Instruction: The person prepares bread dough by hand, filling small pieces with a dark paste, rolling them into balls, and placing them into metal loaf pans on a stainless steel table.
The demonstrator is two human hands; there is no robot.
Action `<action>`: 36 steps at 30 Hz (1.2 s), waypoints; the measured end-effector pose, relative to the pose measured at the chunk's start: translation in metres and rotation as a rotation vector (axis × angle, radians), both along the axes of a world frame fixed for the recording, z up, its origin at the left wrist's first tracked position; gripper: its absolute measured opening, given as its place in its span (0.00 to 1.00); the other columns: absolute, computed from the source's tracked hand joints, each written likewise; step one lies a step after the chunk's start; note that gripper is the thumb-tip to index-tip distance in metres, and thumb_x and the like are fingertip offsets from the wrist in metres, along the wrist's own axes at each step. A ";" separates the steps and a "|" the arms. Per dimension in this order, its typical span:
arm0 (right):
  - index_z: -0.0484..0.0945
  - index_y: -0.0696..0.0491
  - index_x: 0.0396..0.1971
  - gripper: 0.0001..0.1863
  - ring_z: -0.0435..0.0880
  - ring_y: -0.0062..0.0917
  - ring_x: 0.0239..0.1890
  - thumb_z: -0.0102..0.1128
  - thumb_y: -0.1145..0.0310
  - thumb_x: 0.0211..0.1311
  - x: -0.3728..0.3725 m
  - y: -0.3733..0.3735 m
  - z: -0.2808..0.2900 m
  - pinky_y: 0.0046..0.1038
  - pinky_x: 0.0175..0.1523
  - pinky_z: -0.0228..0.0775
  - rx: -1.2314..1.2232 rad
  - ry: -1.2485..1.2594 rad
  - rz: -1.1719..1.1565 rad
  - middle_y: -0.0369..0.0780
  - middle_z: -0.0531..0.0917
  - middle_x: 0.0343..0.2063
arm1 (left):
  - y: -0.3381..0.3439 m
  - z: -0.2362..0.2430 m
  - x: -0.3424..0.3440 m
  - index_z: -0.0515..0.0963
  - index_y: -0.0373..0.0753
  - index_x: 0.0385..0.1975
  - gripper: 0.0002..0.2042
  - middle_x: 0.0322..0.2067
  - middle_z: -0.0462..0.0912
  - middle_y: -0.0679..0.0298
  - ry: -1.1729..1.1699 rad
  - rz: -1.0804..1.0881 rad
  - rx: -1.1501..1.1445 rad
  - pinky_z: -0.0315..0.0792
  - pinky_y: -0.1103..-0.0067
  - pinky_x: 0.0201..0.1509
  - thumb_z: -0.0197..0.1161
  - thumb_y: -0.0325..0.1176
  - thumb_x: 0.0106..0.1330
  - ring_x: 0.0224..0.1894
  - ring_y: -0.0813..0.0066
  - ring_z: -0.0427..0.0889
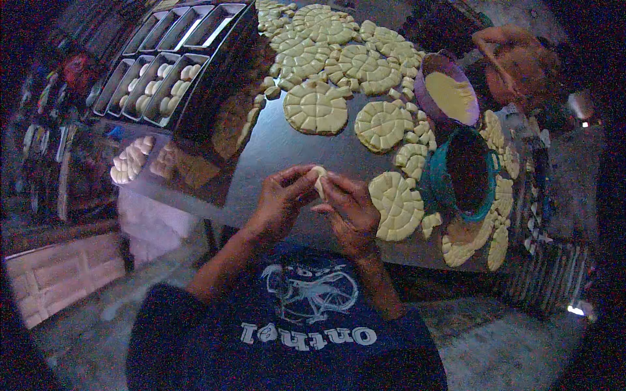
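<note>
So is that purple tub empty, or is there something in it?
Not empty: inside the purple tub, a pale yellow mass shows within its rim. How deep it goes, I cannot tell.

We've got one little piece of dough (pixel 319 177) here, pale cream, raw-looking, and from what we can see it's pretty smooth on the outside. It's longer than it is wide, kinda like a stubby finger, with a rounded end showing at the far side. It's pinched between our left grip (pixel 282 195) and right grip (pixel 352 207), fingertips touching it from both sides, so a good chunk of it is covered and we can't tell the full shape. Its long side points roughly away from us, over the worktop (pixel 264 150), close to our edge of it.
</note>
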State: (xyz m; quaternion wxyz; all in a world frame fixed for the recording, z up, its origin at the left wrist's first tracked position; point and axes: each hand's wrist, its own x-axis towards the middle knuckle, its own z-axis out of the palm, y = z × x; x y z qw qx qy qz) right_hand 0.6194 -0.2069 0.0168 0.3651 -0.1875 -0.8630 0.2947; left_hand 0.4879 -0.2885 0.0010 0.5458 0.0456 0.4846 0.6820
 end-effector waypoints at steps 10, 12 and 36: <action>0.80 0.52 0.42 0.15 0.80 0.32 0.36 0.66 0.76 0.51 0.006 0.015 -0.013 0.32 0.41 0.74 0.205 -0.121 0.068 0.37 0.82 0.33 | -0.016 -0.004 0.002 0.78 0.31 0.44 0.11 0.40 0.83 0.60 0.578 -0.219 0.041 0.76 0.77 0.50 0.60 0.32 0.68 0.44 0.74 0.81; 0.81 0.52 0.41 0.14 0.81 0.31 0.34 0.67 0.75 0.52 0.004 0.011 -0.014 0.31 0.40 0.74 0.040 -0.114 0.027 0.37 0.81 0.32 | -0.021 -0.006 0.000 0.79 0.31 0.43 0.10 0.39 0.83 0.60 0.566 -0.230 0.067 0.76 0.77 0.49 0.60 0.30 0.67 0.42 0.75 0.81; 0.77 0.56 0.46 0.16 0.83 0.25 0.42 0.66 0.74 0.57 0.003 -0.017 -0.124 0.26 0.46 0.75 -1.341 -0.203 0.152 0.39 0.84 0.41 | -0.057 -0.101 0.010 0.58 0.40 0.61 0.32 0.45 0.79 0.56 -0.088 0.012 0.131 0.76 0.72 0.51 0.62 0.19 0.56 0.46 0.66 0.80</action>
